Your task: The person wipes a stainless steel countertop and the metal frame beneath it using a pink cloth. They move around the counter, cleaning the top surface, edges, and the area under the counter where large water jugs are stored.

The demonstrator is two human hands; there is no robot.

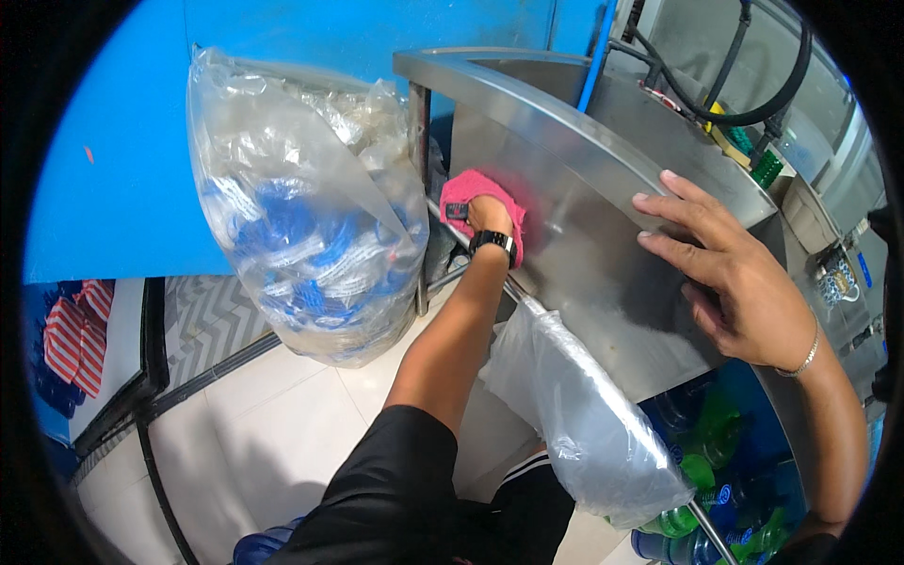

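Note:
A pink cloth (483,183) is pressed against the steel side of a large sink (603,273). My left hand (489,215) holds it there, partly covering it, and a dark watch sits on that wrist. At the sink's steel rim (565,118), my right hand (739,264) has its fingers spread, fingertips at the edge and nothing in the grasp. A thin bracelet is on the right wrist. Reflections of the cloth show pink in the shiny metal beside it.
A big clear bag of blue-marked plastic (311,226) stands left of the sink. A clear plastic sheet (593,424) hangs over a metal rail below. Green and blue bottles (702,471) lie underneath. A black hose (753,113) and green brushes (765,169) are at the upper right.

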